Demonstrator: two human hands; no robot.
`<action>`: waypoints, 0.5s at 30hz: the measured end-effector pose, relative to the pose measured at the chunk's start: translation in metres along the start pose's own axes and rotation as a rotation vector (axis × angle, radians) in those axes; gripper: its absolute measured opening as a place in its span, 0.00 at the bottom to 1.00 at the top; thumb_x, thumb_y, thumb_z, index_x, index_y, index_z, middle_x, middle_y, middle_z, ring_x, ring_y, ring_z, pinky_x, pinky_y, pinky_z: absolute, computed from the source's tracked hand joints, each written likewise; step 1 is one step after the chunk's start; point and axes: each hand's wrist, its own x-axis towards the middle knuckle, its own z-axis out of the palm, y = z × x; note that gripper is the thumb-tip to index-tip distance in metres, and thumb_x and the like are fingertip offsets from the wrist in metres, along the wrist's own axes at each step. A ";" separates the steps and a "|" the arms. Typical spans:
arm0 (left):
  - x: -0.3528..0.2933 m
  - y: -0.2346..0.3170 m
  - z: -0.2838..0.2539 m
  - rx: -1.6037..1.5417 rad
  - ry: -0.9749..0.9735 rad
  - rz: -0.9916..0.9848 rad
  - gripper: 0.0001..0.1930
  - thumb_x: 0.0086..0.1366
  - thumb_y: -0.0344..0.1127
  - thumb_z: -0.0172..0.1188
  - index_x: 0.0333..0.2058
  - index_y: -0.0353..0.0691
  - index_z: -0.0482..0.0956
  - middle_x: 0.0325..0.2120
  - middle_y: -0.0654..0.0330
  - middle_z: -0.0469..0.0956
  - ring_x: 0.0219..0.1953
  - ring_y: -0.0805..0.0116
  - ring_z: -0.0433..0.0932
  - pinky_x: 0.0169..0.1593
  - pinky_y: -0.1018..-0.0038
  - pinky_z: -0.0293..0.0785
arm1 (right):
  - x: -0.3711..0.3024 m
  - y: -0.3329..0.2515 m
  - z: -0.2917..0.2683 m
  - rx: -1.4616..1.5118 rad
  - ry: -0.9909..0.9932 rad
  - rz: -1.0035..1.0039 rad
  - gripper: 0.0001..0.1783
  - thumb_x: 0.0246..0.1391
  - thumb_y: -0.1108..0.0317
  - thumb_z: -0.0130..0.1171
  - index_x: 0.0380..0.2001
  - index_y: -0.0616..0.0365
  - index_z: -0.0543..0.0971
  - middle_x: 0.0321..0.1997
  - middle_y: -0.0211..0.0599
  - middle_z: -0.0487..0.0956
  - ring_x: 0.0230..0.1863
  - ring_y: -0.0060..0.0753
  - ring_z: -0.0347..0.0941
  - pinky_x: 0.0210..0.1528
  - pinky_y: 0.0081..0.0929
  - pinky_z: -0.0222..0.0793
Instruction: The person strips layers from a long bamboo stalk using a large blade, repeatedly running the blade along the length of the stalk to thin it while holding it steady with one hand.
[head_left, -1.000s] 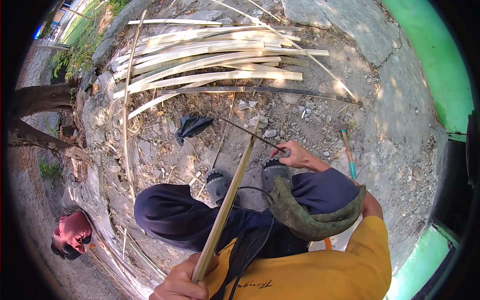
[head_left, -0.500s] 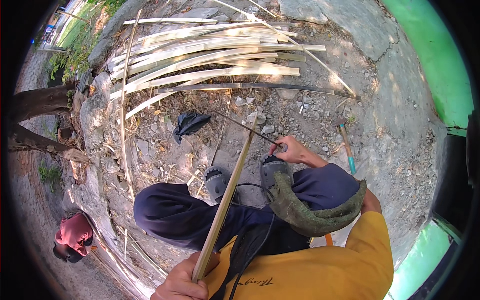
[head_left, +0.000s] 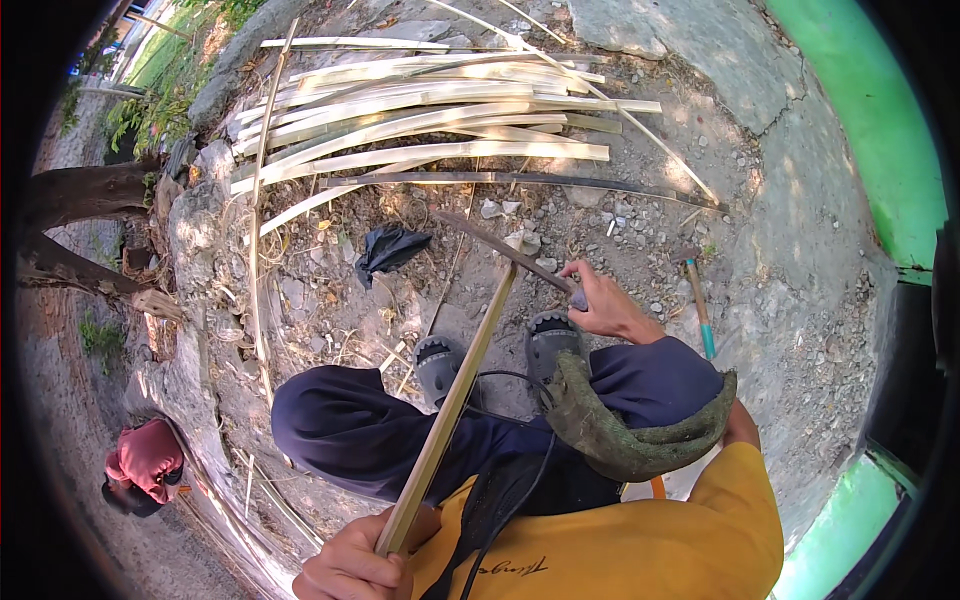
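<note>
My left hand [head_left: 355, 562] is closed round the near end of a split bamboo strip [head_left: 452, 400], which slants up and away from me between my knees. In my right hand [head_left: 612, 303], above the right shoe, is the handle of a long dark knife [head_left: 500, 245]. Its blade points to the far left and lies across the strip's far tip, apparently touching it. A rough green cloth roll [head_left: 650, 445] rests over my right thigh. Two grey clogs [head_left: 437, 365] stand on either side of the strip.
A pile of pale bamboo strips [head_left: 430, 95] lies beyond my feet. Left of centre is a black plastic bag [head_left: 390, 250]; a teal-handled hammer [head_left: 703, 315] lies to the right. Tree trunks [head_left: 85, 200] and a crouching person [head_left: 150, 462] are at left, a green wall [head_left: 870, 110] at right.
The knife has turned so more of its blade's flat side shows, and my right hand has shifted slightly right. The strip stays in my left hand. The whole view has shifted a little.
</note>
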 end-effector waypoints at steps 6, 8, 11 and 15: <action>0.002 -0.002 0.002 0.040 0.017 0.007 0.22 0.76 0.47 0.48 0.22 0.49 0.56 0.11 0.76 0.49 0.10 0.87 0.45 0.13 0.83 0.43 | 0.020 -0.033 0.000 0.232 -0.072 -0.184 0.32 0.44 0.73 0.63 0.52 0.58 0.61 0.23 0.46 0.74 0.26 0.54 0.74 0.33 0.44 0.67; 0.002 -0.003 0.003 0.043 0.034 0.006 0.22 0.76 0.48 0.49 0.22 0.49 0.56 0.11 0.76 0.49 0.10 0.87 0.46 0.14 0.83 0.43 | 0.031 -0.019 0.010 0.201 -0.084 -0.227 0.33 0.44 0.74 0.64 0.51 0.58 0.59 0.26 0.48 0.76 0.30 0.57 0.76 0.35 0.46 0.68; 0.001 0.002 -0.001 0.066 0.055 -0.020 0.23 0.76 0.49 0.49 0.22 0.49 0.56 0.11 0.76 0.48 0.10 0.87 0.45 0.14 0.83 0.43 | 0.035 -0.011 0.016 0.053 -0.036 -0.210 0.32 0.45 0.73 0.65 0.51 0.59 0.59 0.27 0.51 0.77 0.34 0.61 0.78 0.37 0.48 0.70; 0.001 0.009 -0.005 0.086 0.048 -0.054 0.22 0.76 0.49 0.49 0.23 0.49 0.57 0.11 0.76 0.49 0.10 0.87 0.45 0.13 0.83 0.43 | 0.035 0.000 0.018 -0.023 0.030 -0.125 0.30 0.46 0.71 0.63 0.49 0.60 0.60 0.27 0.53 0.77 0.36 0.64 0.78 0.38 0.50 0.70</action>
